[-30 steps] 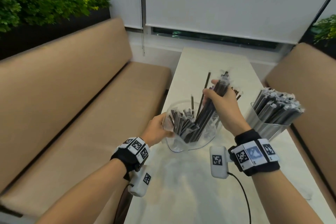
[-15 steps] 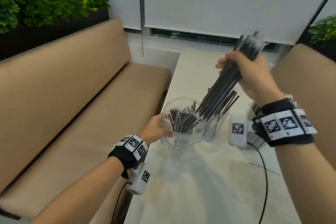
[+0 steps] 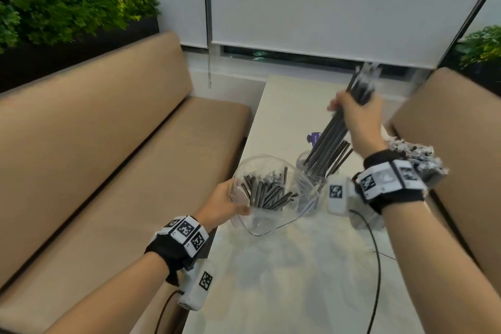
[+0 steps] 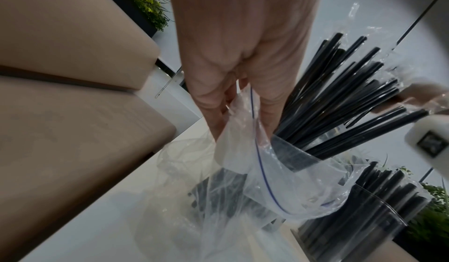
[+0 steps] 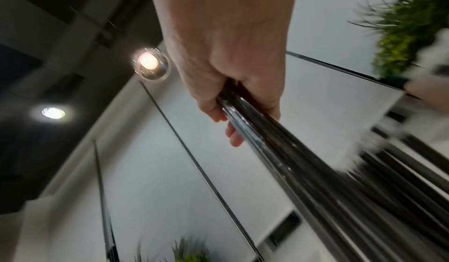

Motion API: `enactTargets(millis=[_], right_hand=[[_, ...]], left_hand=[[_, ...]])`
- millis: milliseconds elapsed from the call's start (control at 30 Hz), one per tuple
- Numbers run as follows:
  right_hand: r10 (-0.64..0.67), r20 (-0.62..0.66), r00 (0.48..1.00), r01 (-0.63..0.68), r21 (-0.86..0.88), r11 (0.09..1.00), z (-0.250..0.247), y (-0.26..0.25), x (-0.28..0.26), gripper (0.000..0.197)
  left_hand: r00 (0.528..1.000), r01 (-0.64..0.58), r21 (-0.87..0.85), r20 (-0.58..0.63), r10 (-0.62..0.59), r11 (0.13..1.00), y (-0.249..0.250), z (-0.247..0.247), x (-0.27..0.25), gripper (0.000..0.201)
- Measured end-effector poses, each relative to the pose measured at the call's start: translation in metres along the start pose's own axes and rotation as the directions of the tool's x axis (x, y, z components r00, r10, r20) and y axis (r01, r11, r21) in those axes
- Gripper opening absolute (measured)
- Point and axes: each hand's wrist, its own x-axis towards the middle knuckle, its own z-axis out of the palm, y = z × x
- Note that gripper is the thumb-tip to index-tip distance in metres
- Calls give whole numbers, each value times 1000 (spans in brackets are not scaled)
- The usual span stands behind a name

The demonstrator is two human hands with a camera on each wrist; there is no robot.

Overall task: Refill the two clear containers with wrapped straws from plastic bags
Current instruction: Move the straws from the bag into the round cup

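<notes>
the right hand [image 3: 357, 116] is raised over the far middle of the white table [image 3: 284, 266], its fingers curled tight round a bundle of wrapped straws [image 3: 329, 133]; the hand grips the bundle near its upper end, so the dark straws slant down and to the left from the fist, and their lower ends stand inside a clear container [image 3: 309, 179] that sits on the table below and to the left of the hand. in the right wrist view the fingertips [image 5: 234, 135] show wrapped round the shiny wrapped sticks, though that picture is blurred. the left hand [image 3: 222, 203] is low at the table's left edge, pinching the open rim of a plastic bag [image 3: 260, 214] between thumb and fingers; the bag is propped with its mouth open, just beside the clear container on its left and touching or nearly touching it, and more straws [image 3: 268, 190] lie inside it, just right of the hand. the left wrist view shows the rim of the bag, with a thin blue line along it, gathered between the finger pads [image 4: 218, 116]. a second container [image 3: 417, 163], packed with wrapped straws, stands at the right edge of the table, mostly hidden behind the right wrist. a beige bench [image 3: 108, 157] runs along the left of the table, with green plants [image 3: 67, 3] behind its backrest.
</notes>
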Motion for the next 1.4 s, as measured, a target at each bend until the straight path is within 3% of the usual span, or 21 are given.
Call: enactTargets(millis=[133,333,400,500,567,667,733,767,833,900,967,1067,1133,1267,1333,1400], right_hand=[[87,-55,995,-90,-69,993,11,47,-19,30],[-130,-52,990,123,-122,985,-6,42,-14,62],[-190,19,982,188,-279,942,-10,44,-7,52],[-196,222,955,289,-560,776,-12,51,-8,26],[-197,254,947,316,-623,716,-13,56,-14,24],[-364,157,918,383,-586,714,-11,46,-35,24],[-403,101,910,393,-523,757,-10,35,-63,27],[-349,110,931,358,-467,809,-9,31,-79,31],[-126,257,958,201,-292,935,-5,32,-111,39],[41,461,886,-8,-73,997,3,39,-138,50],[95,553,828,-155,63,986,15,49,-150,75],[139,545,827,-113,-81,990,33,55,-150,101],[118,500,858,-63,-126,990,39,54,-146,94],[36,452,891,-19,-42,999,36,58,-136,41],[11,455,890,12,-48,999,30,52,-132,37],[-7,432,902,54,-96,994,24,44,-125,54]], left_hand=[[1000,-1,-16,-7,1,1000,-2,-1,0,47],[1000,-2,-26,-14,2,1000,-1,0,1,45],[1000,-4,-29,-13,4,1000,0,1,2,44],[1000,0,-29,-14,0,1000,2,2,3,45],[1000,15,-26,-11,-15,1000,2,2,4,44],[999,45,-18,-17,-45,999,1,0,6,36],[997,67,-32,-41,-68,997,0,-3,8,32],[996,73,-41,-53,-75,996,0,-5,9,33],[991,106,-68,-72,-111,992,-2,-7,11,44],[985,141,-86,-89,-149,986,-3,-7,13,41],[984,152,-70,-78,-157,986,1,-5,13,40],[992,124,-14,-17,-124,992,8,-1,11,36],[993,116,33,11,-116,993,8,2,11,38],[993,117,23,-3,-117,993,6,-2,7,44],[993,116,16,-13,-115,993,7,-3,5,38],[994,109,13,-8,-108,994,8,-3,3,36]])
